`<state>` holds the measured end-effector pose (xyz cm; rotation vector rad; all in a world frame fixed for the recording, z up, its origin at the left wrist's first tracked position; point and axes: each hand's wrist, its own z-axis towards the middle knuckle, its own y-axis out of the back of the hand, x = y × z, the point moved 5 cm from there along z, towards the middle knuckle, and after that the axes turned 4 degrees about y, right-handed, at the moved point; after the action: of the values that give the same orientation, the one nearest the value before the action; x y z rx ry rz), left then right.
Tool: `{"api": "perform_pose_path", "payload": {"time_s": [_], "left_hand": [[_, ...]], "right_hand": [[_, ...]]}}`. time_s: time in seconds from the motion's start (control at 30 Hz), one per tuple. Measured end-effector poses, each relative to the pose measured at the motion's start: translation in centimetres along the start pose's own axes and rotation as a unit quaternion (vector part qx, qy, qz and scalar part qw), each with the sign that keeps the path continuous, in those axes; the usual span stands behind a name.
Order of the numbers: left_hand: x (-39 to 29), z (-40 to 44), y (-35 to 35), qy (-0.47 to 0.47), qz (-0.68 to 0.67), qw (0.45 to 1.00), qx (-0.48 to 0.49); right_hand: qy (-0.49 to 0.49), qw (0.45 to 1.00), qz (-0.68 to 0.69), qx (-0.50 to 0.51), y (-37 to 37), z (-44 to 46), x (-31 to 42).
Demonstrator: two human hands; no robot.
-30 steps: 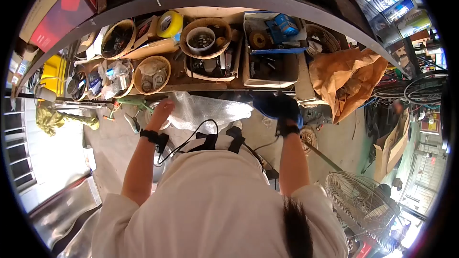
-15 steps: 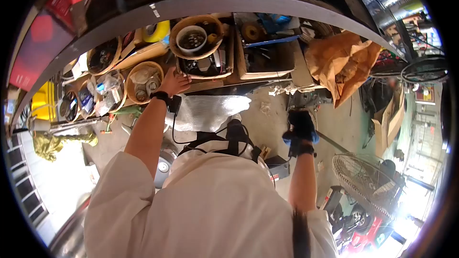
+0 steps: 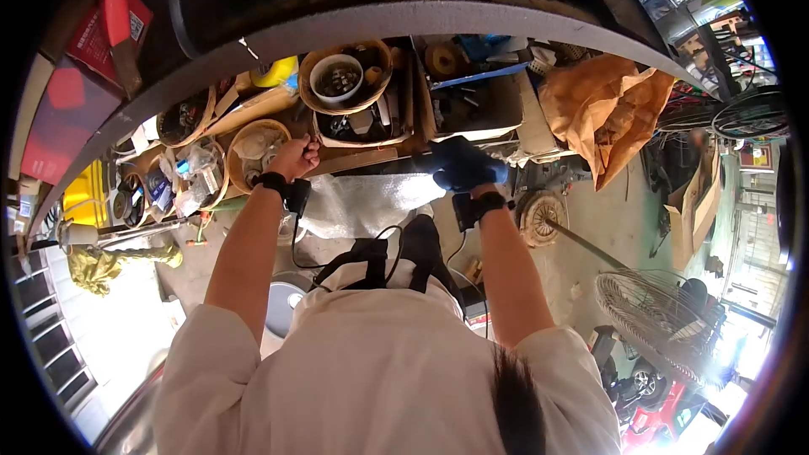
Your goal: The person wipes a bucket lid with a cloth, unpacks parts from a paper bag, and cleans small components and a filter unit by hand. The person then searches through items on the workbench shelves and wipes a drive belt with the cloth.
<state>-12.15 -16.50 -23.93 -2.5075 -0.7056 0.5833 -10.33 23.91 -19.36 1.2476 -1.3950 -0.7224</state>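
My left hand (image 3: 293, 159) is bare, with a black strap at the wrist. Its fingers are curled in beside the right rim of a round wicker basket (image 3: 238, 170) holding plastic-wrapped bits; whatever they grip, if anything, is hidden. My right hand (image 3: 468, 167) wears a dark blue glove and is held in front of an open cardboard box (image 3: 493, 109). Motion and shadow smear its fingers. Between and behind the hands stands a bin of dark parts (image 3: 362, 126). Above it sits another wicker basket (image 3: 383, 88) with a white bowl (image 3: 336, 78) of small metal pieces inside.
A crumpled brown paper bag (image 3: 602, 114) hangs over the shelf's right side. A dark beam (image 3: 404, 17) arches above the shelf. Silvery bubble wrap (image 3: 362, 202) lies below the shelf edge. A fan cage (image 3: 645, 307) is at lower right, and a yellow crate (image 3: 84, 190) at far left.
My right hand has swung up and left from beside the body to the shelf front. My left hand has drawn back slightly from the bin, and its spread fingers have curled in.
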Motion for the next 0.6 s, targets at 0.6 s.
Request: {"api": "perform_pose_path", "payload": {"time_s": [0.6], "left_hand": [[0.0,1.6,-0.7,0.003,0.067,0.998,-0.014]], "right_hand": [[-0.067,0.997,0.019,0.032,-5.0,7.3,4.0]]}}
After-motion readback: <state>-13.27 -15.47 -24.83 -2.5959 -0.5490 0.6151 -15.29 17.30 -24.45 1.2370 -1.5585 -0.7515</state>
